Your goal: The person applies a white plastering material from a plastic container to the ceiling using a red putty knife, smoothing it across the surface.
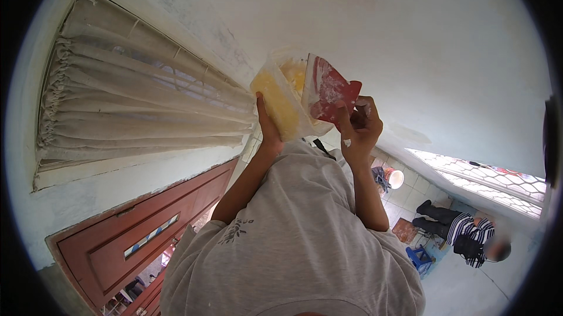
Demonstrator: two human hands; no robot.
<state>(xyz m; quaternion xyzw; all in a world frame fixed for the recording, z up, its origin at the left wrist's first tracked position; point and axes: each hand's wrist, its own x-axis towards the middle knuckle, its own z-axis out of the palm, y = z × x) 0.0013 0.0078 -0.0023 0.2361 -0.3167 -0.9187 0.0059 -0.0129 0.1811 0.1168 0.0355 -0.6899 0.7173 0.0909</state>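
Note:
High in front of me, my left hand [267,122] is closed on a translucent plastic container [270,102] with pale yellow material in it. My right hand [360,128] grips a red flat plastic scraper [331,90], smeared with white residue, over the container's right side. A white smudge marks my right thumb. Whether the scraper touches the material inside is hard to tell.
A curtained window [141,96] is on the left above a red-brown door [111,245]. At lower right are a person in striped top [463,228], a blue stool [419,257], a white bucket [394,178] and a grilled window [475,178]. A pale wall [440,40] faces me.

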